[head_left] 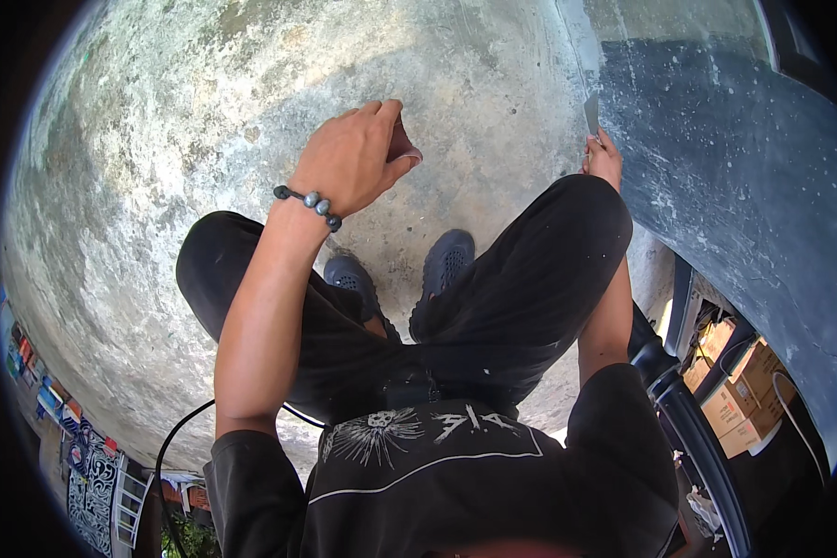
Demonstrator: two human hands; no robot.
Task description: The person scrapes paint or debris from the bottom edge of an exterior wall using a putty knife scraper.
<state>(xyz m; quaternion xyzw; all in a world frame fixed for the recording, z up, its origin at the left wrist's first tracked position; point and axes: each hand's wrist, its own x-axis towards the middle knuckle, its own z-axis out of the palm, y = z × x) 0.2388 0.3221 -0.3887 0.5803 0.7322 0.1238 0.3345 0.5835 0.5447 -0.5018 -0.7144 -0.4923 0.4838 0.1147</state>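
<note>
My right hand [604, 160] is closed around a putty knife, out past my right knee. The knife's flat grey blade [592, 113] points away from me, along the seam where the concrete floor [493, 112] meets the dark blue-grey wall [716, 139]. Its handle is mostly hidden in my fingers. My left hand [349, 153], with a beaded bracelet at the wrist, hovers over the floor ahead of my feet. Its fingers and thumb are curled around a shaded, reddish-brown patch. I cannot tell whether that is a held piece or my own palm.
Cardboard boxes [739, 400] stand behind me on the right, near a thick black tube [697, 446] beside my right arm. A black cable [163, 456] loops at my left elbow. Colourful clutter [56, 405] lines the far lower left.
</note>
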